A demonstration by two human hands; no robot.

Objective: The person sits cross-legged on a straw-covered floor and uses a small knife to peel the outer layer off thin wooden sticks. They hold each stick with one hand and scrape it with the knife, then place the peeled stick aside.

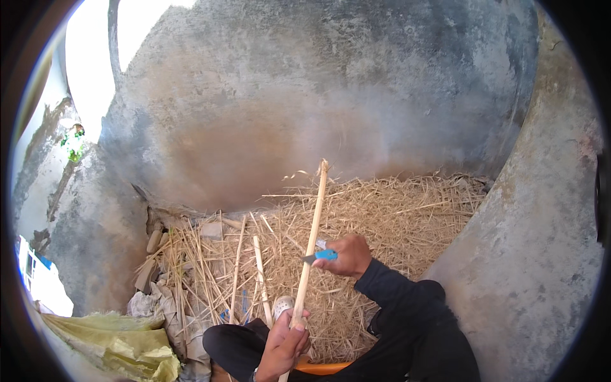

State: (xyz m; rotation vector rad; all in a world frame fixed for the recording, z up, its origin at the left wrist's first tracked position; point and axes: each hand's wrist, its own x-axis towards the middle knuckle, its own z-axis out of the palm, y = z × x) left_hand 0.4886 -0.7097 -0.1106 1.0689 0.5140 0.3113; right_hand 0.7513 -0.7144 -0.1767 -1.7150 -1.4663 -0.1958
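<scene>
My left hand [284, 345] is closed around the lower part of a long, pale wooden stick [316, 216], which may be bamboo. The stick stands up and away from me, leaning slightly right, with a frayed far end and a thin curl of shaving beside it. In my right hand [352, 255] is a blue-handled knife [326, 254]. Its dark blade lies against the stick around mid-length. My fingers hide part of the handle.
Dry straw-like shavings [394, 216] cover the floor. Other pale sticks [260, 270] stand to the left. A yellowish sack [114, 344] lies at the lower left. Weathered concrete walls [318, 83] enclose the back and right. My dark-clothed knees flank the work.
</scene>
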